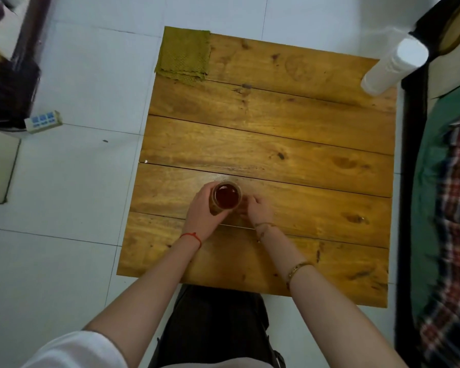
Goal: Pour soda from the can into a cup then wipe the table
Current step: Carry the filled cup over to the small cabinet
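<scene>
A full cup sits on the wooden table, with two hands around it.

The table (290, 134) is big, flat and hard, so I think a cloth will slide over it easily. The green cloth (183, 55) lies folded on the far left corner; it looks soft and light, easy to grab anywhere. The cup (226, 195) stands near the front edge, full of dark soda. It is clear and looks thin, so I think it could squash or spill; hold it low on its sides, gently. The left hand (203, 208) is curled around the cup's left side. The right hand (256, 208) is just beside the cup with bent fingers; I cannot tell if it holds anything. I see no can.
</scene>
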Tool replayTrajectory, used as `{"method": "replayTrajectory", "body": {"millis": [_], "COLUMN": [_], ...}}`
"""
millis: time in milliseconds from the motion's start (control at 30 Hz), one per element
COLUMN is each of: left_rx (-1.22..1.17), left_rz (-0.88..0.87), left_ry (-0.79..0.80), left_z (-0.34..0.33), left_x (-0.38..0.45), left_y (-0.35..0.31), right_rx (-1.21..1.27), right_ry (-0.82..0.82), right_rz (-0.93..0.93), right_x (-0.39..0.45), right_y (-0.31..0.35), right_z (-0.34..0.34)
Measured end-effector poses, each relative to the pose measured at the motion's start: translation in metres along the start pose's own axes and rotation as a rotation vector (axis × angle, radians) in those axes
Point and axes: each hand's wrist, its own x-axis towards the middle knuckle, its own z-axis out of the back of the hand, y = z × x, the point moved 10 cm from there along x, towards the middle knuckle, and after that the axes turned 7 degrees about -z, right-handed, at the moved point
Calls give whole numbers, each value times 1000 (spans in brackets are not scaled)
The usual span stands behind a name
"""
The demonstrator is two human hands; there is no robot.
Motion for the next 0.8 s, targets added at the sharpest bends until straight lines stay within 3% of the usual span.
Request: {"method": "replayTrajectory", "body": {"millis": [367, 800], "left_rx": [-71, -144], "left_rz": [-27, -87], "left_ry": [-114, -178], "left_z": [31, 110], "left_x": [-29, -110], "left_y": [-32, -132], "right_rx": [93, 246], "right_ry": [87, 246], "right_rz": [49, 66], "right_x": [-46, -175], "right_y": [18, 49], "right_z": [4, 35]}}
